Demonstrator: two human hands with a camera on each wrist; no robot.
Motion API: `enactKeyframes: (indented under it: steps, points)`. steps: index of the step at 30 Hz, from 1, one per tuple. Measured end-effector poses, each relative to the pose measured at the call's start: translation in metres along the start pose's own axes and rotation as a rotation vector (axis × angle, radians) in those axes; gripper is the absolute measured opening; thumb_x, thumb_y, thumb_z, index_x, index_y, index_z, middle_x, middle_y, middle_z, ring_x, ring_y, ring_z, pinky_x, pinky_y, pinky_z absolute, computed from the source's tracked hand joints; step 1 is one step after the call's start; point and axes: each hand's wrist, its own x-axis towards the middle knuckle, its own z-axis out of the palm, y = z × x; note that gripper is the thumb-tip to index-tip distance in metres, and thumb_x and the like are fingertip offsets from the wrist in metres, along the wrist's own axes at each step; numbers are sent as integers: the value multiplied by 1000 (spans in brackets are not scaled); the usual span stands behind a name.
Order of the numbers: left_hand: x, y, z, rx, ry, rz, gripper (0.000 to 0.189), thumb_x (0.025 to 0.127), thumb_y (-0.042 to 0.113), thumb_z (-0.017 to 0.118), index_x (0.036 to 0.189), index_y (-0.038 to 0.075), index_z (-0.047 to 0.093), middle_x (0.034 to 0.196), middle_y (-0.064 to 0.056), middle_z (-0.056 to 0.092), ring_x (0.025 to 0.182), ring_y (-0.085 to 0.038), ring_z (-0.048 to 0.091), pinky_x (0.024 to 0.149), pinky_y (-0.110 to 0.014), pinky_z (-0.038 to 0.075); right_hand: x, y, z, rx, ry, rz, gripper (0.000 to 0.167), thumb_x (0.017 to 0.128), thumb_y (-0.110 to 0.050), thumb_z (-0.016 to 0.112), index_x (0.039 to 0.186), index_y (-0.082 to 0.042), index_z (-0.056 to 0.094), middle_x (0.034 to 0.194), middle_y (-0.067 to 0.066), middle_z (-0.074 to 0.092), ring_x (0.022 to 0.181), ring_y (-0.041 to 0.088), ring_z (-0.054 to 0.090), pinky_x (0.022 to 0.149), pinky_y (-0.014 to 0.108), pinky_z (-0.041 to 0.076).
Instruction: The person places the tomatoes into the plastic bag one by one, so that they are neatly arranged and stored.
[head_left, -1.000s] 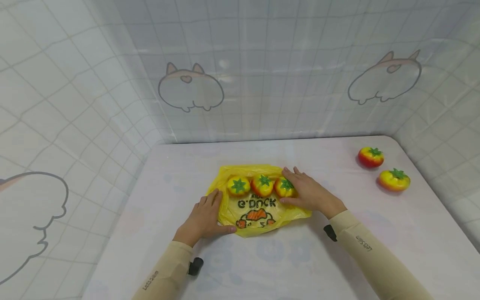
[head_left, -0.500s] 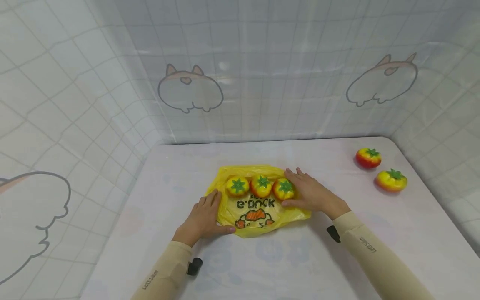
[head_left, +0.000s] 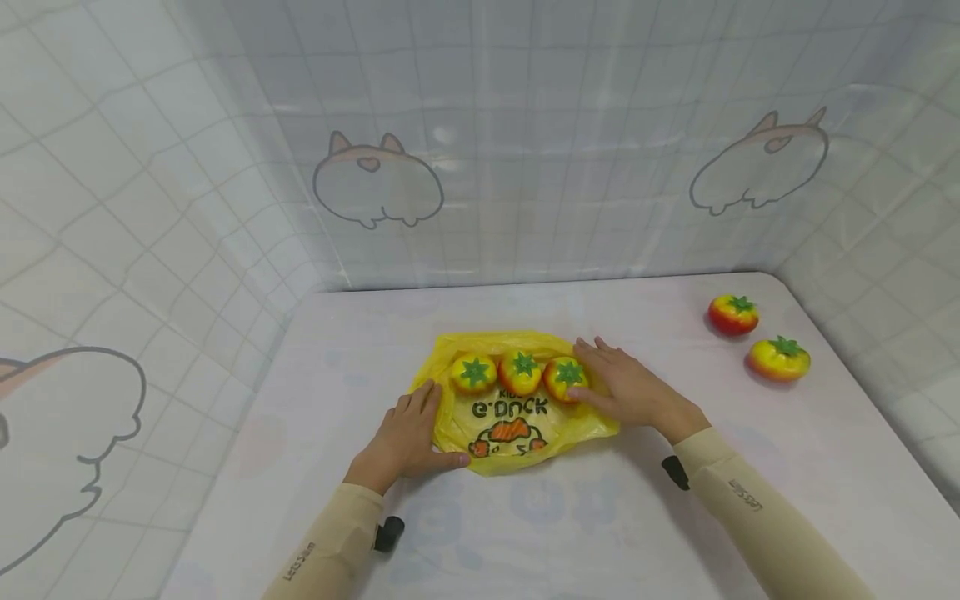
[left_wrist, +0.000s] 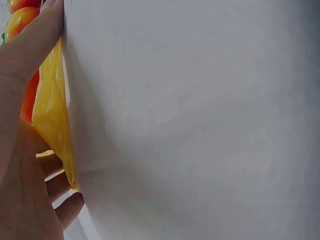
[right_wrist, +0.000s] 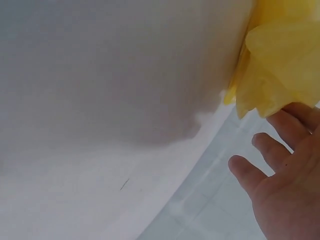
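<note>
In the head view a flat yellow plastic bag (head_left: 495, 463) with a printed cartoon lies on the table. Three red-and-yellow toy tomatoes, a left one (head_left: 474, 372), a middle one (head_left: 520, 372) and a right one (head_left: 566, 379), sit in a row on the bag's printed area. My left hand (head_left: 401, 437) rests spread along the bag's left edge, thumb at its near edge. At the right side, my right hand (head_left: 630, 385) lies with extended fingers beside the right tomato, its thumb overlapping that tomato. The right wrist view shows loose yellow film (right_wrist: 285, 65) above these fingers.
Two more toy tomatoes, a far one (head_left: 732, 316) and a nearer one (head_left: 778, 360), sit at the table's right side. White tile-patterned sheeting (head_left: 570, 183) rises behind the table (head_left: 337, 333) and along both sides.
My right hand has shifted slightly to the right, and its thumb now overlaps the right tomato instead of lying below it. My left hand has stayed in place at the bag's edge.
</note>
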Motion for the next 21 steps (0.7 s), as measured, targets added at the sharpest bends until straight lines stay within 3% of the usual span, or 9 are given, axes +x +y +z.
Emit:
enactKeyframes:
  steps: [6,12,21]
  points:
    - [-1,-1,1,2,5,2,130,76,84,66,164,1,17,170,-19,15,148,-43,28,117,-61,34,-4,2,-7,23,-11,49,85,102,-63,49,160,-2,34,167,14,30,154,43,23,123,61,21]
    - [0,-1,1,1,1,2,130,76,84,65,164,1,17,171,-19,14,149,-43,27,119,-60,32,-10,4,-15,44,11,103,88,99,-65,52,161,-7,32,169,12,28,155,43,21,123,63,20]
    - [0,-1,-3,-2,-13,2,130,77,83,66,164,1,17,171,-20,13,150,-43,26,119,-60,31,-16,12,-19,49,54,113,85,100,-60,56,161,-6,33,168,14,29,154,44,24,121,65,23]
